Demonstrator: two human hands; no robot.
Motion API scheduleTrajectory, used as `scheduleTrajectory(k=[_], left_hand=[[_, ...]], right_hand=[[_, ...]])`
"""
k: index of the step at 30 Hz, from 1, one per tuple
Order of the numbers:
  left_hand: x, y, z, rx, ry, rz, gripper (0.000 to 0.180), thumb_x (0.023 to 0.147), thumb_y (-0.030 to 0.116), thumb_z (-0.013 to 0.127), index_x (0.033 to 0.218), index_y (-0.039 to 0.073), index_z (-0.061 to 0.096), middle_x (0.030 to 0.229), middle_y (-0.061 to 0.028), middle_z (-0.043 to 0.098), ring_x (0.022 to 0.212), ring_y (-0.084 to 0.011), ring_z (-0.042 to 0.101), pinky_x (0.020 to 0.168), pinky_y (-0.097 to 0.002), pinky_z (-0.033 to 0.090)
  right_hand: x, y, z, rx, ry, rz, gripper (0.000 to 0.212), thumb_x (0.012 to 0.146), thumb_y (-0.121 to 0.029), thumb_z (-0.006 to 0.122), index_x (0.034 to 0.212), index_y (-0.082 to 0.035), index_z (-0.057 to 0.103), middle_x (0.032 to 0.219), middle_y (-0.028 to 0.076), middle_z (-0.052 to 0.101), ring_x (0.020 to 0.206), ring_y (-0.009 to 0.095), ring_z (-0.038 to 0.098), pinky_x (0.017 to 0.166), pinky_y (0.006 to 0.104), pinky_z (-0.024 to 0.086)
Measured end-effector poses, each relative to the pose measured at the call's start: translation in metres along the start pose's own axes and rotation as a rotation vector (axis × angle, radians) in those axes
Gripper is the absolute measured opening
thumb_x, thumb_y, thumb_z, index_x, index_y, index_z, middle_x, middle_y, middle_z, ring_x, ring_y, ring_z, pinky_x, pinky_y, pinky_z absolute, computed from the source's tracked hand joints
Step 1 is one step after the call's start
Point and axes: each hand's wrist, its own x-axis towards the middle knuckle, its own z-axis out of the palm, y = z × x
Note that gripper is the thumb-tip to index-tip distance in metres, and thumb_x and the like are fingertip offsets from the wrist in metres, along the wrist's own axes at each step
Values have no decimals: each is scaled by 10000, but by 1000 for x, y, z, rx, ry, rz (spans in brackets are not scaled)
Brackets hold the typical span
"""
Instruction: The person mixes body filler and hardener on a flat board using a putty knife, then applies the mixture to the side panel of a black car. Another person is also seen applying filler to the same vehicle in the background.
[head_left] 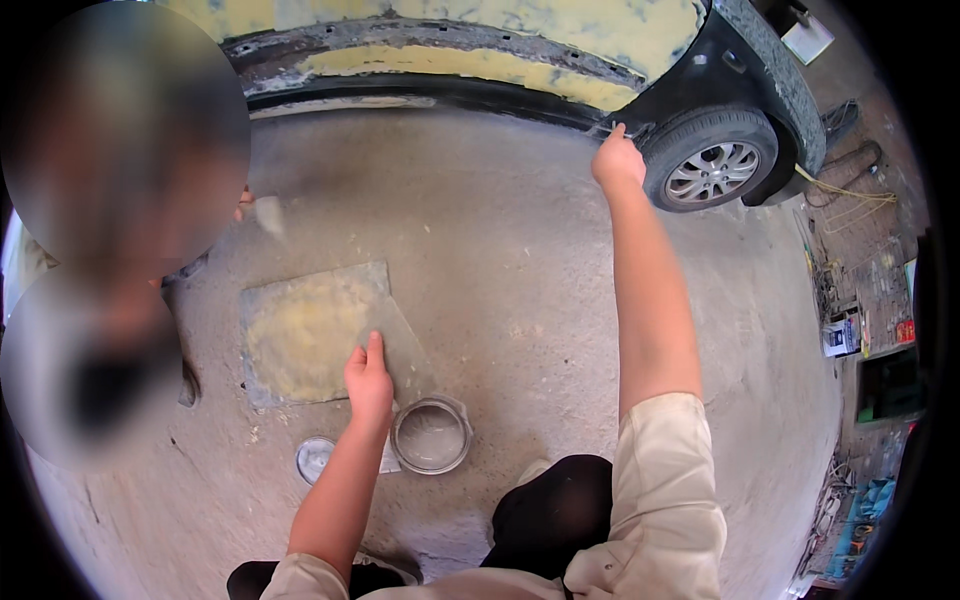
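Gripping a clear sheet [408, 350] in the left hand [369, 385], thumb side up, looks to overlap the right edge of a yellow-smeared board [300, 340] on the floor [530, 260]. Reaching out with the right hand [618, 162] to the car [480, 60], low down near the wheel [712, 172]; can't tell whether gripping anything there. Also got a can [431, 400] near the left wrist, plus a smaller round tin [314, 458] further left.

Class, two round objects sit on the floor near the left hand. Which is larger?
The open tin, below and right of the left hand. The other, a whitish dish or lid, is clearly smaller and lies left of the forearm.
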Motion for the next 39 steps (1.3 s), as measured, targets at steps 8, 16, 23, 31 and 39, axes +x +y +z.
scheduleTrajectory(k=[8, 16, 23, 31, 39], left_hand=[[3, 5, -20, -97, 11, 33, 326, 960, 322, 545, 757, 67, 552, 685, 42, 520, 625, -46, 409, 551, -228, 346], [0, 12, -32, -10, 47, 27, 387, 949, 348, 556, 666, 97, 472, 631, 65, 431, 602, -46, 342, 518, -244, 297], [6, 8, -25, -119, -8, 0, 384, 949, 357, 551, 674, 100, 479, 626, 65, 429, 586, -55, 341, 523, -250, 309], [1, 30, -31, -488, -455, -314, 501, 974, 333, 466, 1353, 10, 409, 646, 35, 405, 608, -117, 398, 707, -318, 428], [-13, 29, -28, -811, -764, -596, 523, 952, 330, 432, 1385, 40, 382, 642, 25, 389, 625, -130, 394, 778, -315, 401]], right_hand=[[4, -23, -29, 21, -90, 65, 553, 920, -126, 400, 1450, -47, 265, 1268, 193, 559, 1138, 328, 571, 923, 413, 478], [-5, -29, -30, -22, -60, 38, 534, 919, -121, 397, 1433, -27, 289, 1232, 198, 583, 1098, 332, 597, 902, 416, 488], [-35, -33, -5, 37, 29, -332, 528, 895, -145, 433, 1415, -108, 353, 1137, 210, 606, 997, 369, 613, 847, 447, 494], [-213, -39, 31, 1282, -409, -501, 265, 887, -89, 537, 1135, -14, 587, 1004, 87, 652, 884, 171, 612, 772, 316, 489], [-314, -36, 18, 1790, -1141, 72, 240, 933, -101, 505, 1137, 2, 578, 1039, 63, 637, 914, 134, 609, 799, 287, 505]])
